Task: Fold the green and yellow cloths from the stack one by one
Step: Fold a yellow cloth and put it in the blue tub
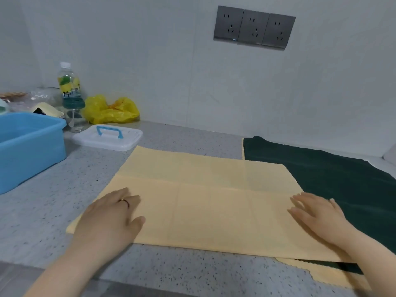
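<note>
Yellow cloth [203,200] lies spread on the desk [53,200], its right edge over the green cloth [332,179] stack; left hand [111,217] and right hand [315,213] press it, fingers [120,195] straight. Folding looks barely begun; the stack awaits.

**A Count of What Shows**

There are two hands, the left hand [111,217] and the right hand [317,213]. Two yellow cloths show: the spread yellow cloth [203,189] and a lower yellow cloth [325,275], seen only at its edges. There is one green cloth [342,179]. There are three wall sockets [254,26]. One each: blue tub [30,146], white lidded box [107,137], bottle [68,86], yellow bag [111,110], ring [125,202].
</note>
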